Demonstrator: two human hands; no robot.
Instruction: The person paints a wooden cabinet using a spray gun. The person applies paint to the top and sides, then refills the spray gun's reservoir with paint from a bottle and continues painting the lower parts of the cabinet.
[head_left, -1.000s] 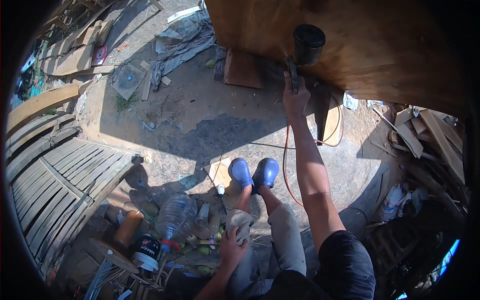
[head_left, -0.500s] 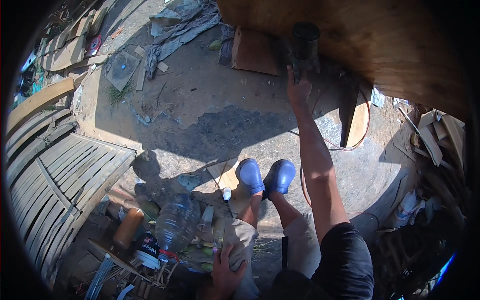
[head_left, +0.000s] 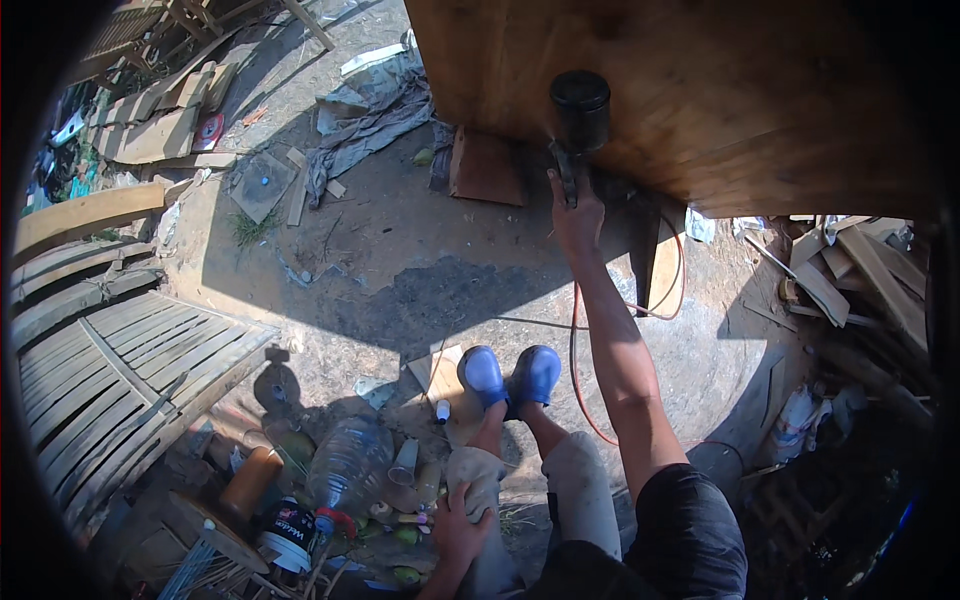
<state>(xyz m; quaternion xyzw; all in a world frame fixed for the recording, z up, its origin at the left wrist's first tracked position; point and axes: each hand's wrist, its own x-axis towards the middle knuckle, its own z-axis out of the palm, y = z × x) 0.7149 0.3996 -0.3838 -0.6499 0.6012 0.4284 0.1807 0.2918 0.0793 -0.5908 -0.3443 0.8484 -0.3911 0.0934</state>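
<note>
Head: right grip [head_left: 578, 220] clasps spray gun [head_left: 581, 128], outline murky; left grip [head_left: 461, 532] splayed on knee [head_left: 477, 466].

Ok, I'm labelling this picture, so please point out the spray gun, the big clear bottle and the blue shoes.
Spray gun [head_left: 582, 125]: head view, on its dark cup.
Big bottle [head_left: 350, 462]: head view, on its side.
Blue shoes [head_left: 484, 376]: head view, on the left one's top.

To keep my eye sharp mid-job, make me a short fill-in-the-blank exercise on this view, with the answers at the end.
1. The right hand grips the spray gun, while the left hand rests on the person's ____ leg.
2. The clogs on the person's feet are ____ in colour.
3. The large brown panel near the spray gun is made of ____.

Missing words: left; blue; wood.
</note>
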